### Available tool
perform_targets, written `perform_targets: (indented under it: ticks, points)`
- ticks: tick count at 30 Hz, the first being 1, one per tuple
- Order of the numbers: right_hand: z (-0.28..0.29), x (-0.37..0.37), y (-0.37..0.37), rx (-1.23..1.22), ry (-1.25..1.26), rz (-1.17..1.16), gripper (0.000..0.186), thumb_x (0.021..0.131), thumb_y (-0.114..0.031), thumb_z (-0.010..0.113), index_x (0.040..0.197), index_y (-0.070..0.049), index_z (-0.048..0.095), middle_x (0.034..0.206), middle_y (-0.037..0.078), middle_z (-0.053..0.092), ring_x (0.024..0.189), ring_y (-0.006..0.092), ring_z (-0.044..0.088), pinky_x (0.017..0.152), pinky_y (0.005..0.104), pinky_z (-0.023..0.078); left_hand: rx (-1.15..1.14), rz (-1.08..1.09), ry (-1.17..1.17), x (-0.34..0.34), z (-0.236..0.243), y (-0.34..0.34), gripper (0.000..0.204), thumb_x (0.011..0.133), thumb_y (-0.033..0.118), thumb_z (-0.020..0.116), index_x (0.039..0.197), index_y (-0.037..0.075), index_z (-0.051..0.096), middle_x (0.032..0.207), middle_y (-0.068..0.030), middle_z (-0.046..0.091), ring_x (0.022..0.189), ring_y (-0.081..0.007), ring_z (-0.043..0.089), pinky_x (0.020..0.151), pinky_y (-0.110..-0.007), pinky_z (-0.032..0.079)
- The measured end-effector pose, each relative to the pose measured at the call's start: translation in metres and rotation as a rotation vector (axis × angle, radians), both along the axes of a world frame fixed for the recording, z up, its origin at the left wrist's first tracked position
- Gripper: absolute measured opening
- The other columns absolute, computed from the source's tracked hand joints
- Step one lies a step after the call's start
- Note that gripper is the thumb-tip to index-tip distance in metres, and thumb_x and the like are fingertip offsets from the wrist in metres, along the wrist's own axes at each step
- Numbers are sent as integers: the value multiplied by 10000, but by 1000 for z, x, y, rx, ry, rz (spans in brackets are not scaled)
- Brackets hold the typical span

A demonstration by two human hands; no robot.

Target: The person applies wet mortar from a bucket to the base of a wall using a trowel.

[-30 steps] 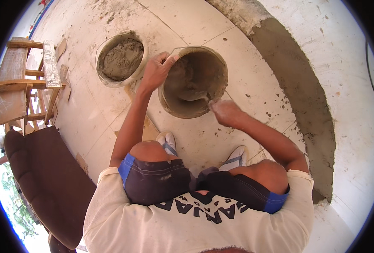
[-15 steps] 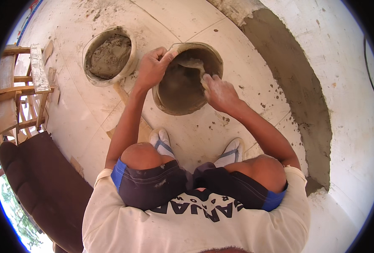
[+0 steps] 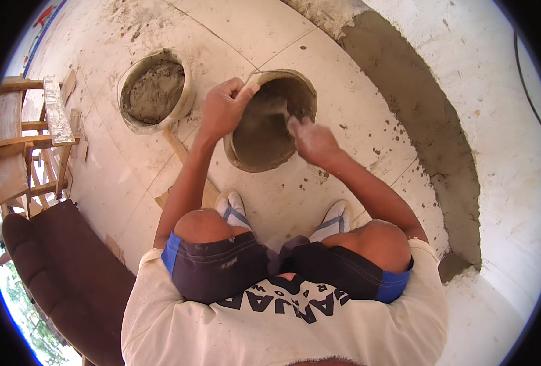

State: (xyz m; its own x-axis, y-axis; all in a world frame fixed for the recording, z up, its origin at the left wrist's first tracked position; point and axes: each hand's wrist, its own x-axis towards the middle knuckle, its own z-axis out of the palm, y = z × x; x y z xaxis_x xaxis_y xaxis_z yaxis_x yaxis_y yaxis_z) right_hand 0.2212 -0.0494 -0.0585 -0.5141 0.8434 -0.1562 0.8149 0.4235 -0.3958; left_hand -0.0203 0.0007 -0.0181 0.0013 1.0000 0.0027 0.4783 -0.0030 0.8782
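A bucket (image 3: 307, 90) stands tilted on the floor in front of my feet, with grey, wet-looking mix inside and a thin wire handle. My left hand (image 3: 224, 111) is closed on its upper left rim. Over the right side of the bucket, my right hand (image 3: 315, 141) is closed around the handle of a trowel (image 3: 278, 110). The trowel's blade is inside the bucket, smeared by motion and hard to make out.
A second bucket (image 3: 188, 100), heaped with grey mortar, stands to the left. A band of wet mortar (image 3: 426, 122) curves along the right wall. At the left are a wooden frame (image 3: 39, 143) and a brown padded seat (image 3: 75, 262). Mortar crumbs dot the tiles.
The trowel has moved within the bucket, its blade now more blurred. My right hand has shifted slightly, and the left stays on the rim. The whole view has tilted a little.
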Motion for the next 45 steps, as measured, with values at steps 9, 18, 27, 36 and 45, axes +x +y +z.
perform_targets:
  ticks: [9, 18, 27, 36, 45]
  points:
    - [-8, 11, -3, -55, -38, -117, 366, 867, -127, 556, 1194, 30, 510, 864, 279, 649, 816, 433, 681, 724, 533, 545, 43, -2, 54, 25, 4, -9, 436, 900, 272, 747, 661, 28, 476, 588, -1, 418, 579, -91, 351, 513, -307, 345]
    - [-23, 23, -18, -220, -28, -23, 319, 844, -71, 534, 1116, 94, 531, 870, 289, 665, 836, 434, 683, 709, 524, 550, 112, -7, 171, 55, 19, -24, 445, 841, 281, 775, 672, 0, 475, 583, -135, 447, 539, -219, 394, 537, -386, 395]
    - [20, 29, -3, -206, 12, -204, 286, 935, -193, 548, 1101, 37, 516, 973, 312, 663, 923, 453, 666, 809, 533, 531, 159, 27, 192, 56, 13, -44, 369, 827, 228, 787, 702, 10, 517, 586, -165, 514, 503, -305, 503, 514, -405, 429]
    - [16, 47, 4, -646, 219, -173, 435, 898, -239, 638, 1250, 5, 562, 804, 195, 665, 673, 302, 677, 593, 423, 562, 310, -238, 116, 67, 43, -54, 314, 829, 179, 784, 704, 25, 541, 622, -153, 519, 510, -305, 500, 501, -382, 420]
    - [-11, 58, 10, -1288, 615, -146, 358, 866, -145, 679, 1197, -29, 603, 796, 54, 594, 538, 119, 566, 457, 282, 487, 219, -249, 95, 58, 51, -53, 456, 816, 195, 826, 657, 79, 414, 583, -8, 300, 537, -113, 289, 469, -299, 276]
